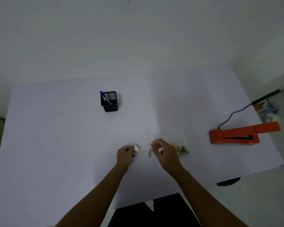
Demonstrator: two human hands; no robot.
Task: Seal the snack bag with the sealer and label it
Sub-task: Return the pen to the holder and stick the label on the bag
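While the white table [56,145] is left mostly bare, the orange sealer [236,134] is parked at its right edge, cord trailing off toward the far right corner, presumably kept near its power. A black mesh pen holder [109,102] is set toward the far edge, a blue pen [105,97] leaned inside, ready for labelling. The clear snack bag [179,145] is laid near the front edge, just behind the right hand [164,153], within easy reach. A small white roll, likely label tape [136,149], is pinched by the left hand [125,155]; a pale strip [149,153] is nipped between the right fingertips. The hands are held apart, probably so a label is peeled free.
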